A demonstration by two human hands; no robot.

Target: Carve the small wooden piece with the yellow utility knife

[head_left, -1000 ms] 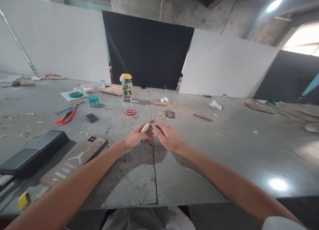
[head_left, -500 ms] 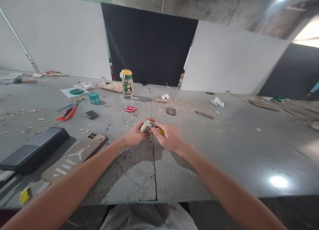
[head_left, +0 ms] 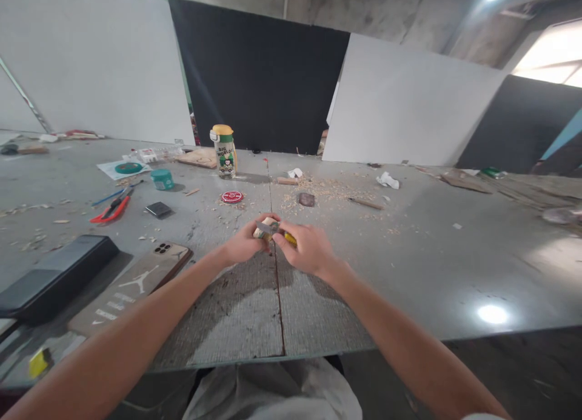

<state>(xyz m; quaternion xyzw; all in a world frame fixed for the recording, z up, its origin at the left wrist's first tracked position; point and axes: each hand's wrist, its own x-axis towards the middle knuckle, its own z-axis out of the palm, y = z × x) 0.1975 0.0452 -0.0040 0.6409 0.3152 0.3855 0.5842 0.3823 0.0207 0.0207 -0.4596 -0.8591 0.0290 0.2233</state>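
Observation:
Above the middle of the table, my left hand (head_left: pixel 246 244) is closed round a small pale piece of wood (head_left: pixel 261 233) with some green on it. My right hand (head_left: pixel 309 247) grips a utility knife (head_left: pixel 290 239) by its yellow handle. The knife's blade points left and lies over the wood, against or just above its surface. My fingers cover much of both things. Beyond the hands lie a round red tin lid (head_left: pixel 232 197) and a brown block (head_left: pixel 306 199) among pale wood shavings (head_left: pixel 327 191).
A bottle with a yellow lid (head_left: pixel 224 153) stands at the back. To the left are a teal jar (head_left: pixel 162 179), red-handled pliers (head_left: pixel 113 208), a black case (head_left: pixel 59 274) and a phone (head_left: pixel 131 283). A thin wooden stick (head_left: pixel 366 203) and crumpled tissue (head_left: pixel 388 180) lie to the right.
The view has shifted slightly, so the table's things sit further left. The blade and the wood have turned a little in my hands, and both hands keep their grip.

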